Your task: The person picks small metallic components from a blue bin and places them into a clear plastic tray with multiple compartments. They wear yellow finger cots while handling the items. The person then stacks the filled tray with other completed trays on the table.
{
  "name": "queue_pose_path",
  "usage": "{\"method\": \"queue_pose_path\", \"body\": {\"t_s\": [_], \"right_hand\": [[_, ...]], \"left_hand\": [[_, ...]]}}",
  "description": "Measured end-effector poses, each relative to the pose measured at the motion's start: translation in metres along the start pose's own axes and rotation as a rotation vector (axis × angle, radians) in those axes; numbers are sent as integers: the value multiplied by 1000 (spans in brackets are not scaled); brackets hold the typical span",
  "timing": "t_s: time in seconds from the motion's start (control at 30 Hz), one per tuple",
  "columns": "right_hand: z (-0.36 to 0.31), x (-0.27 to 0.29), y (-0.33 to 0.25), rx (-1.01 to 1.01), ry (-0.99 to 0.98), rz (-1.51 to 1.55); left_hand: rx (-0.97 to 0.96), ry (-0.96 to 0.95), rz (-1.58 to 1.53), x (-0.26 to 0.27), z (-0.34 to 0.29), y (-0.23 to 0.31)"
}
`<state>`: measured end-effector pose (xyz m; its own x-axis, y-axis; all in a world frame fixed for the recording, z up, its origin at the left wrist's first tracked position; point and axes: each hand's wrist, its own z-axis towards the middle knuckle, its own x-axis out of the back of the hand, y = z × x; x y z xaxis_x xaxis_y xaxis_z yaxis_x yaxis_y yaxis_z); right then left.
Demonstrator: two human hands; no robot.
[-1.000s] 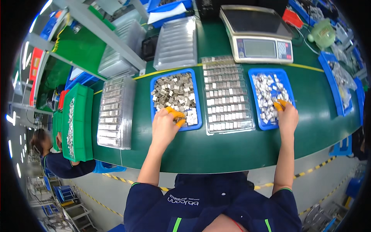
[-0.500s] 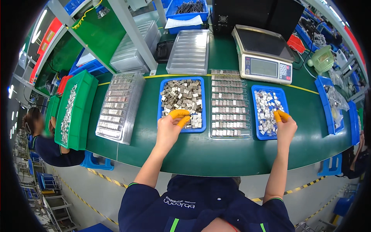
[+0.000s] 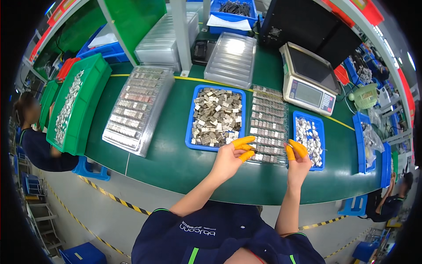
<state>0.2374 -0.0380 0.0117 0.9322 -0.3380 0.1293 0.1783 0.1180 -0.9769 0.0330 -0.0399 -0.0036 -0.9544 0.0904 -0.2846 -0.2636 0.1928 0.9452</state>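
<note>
My left hand [image 3: 228, 159], with yellow finger cots, hovers at the left edge of a clear plastic tray [image 3: 251, 119] holding rows of small metal parts. Its thumb and fingers are closed in a pinch; whatever is between them is too small to make out. My right hand [image 3: 298, 165], also in yellow finger cots, is at the tray's right edge, its fingertips pinched around something tiny and unclear. To the left lies a blue bin [image 3: 190, 127] full of small silvery metal blocks. Beside my right hand sits a smaller blue bin [image 3: 323, 141] of small white-and-silver pieces.
A stack of filled clear trays [image 3: 151, 127] stands left, beside a green bin [image 3: 90, 105] of small parts. Behind are empty clear trays [image 3: 231, 59], a weighing scale [image 3: 303, 93] and a metal post [image 3: 180, 39]. Co-workers [image 3: 41, 145] sit at both sides.
Both hands have left the two blue bins and come together over the lower part of the clear tray, left hand moving right and right hand moving left. The whole view has tilted.
</note>
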Motion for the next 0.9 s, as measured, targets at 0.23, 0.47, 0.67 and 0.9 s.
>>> {"method": "queue_pose_path", "body": {"t_s": [0.23,0.47,0.67,0.9], "right_hand": [[-7,-32,-13,139,-140,-41],[-27,-68,-19,-32,-246,109],[-36,-64,-25,-215,-148,149],[-40,-67,-25,-250,-113,221]], "left_hand": [[-52,2,-110,21,2,-2],[27,16,-326,19,-4,0],[33,-36,-357,20,-8,-11],[124,43,-295,25,-3,-5]]}}
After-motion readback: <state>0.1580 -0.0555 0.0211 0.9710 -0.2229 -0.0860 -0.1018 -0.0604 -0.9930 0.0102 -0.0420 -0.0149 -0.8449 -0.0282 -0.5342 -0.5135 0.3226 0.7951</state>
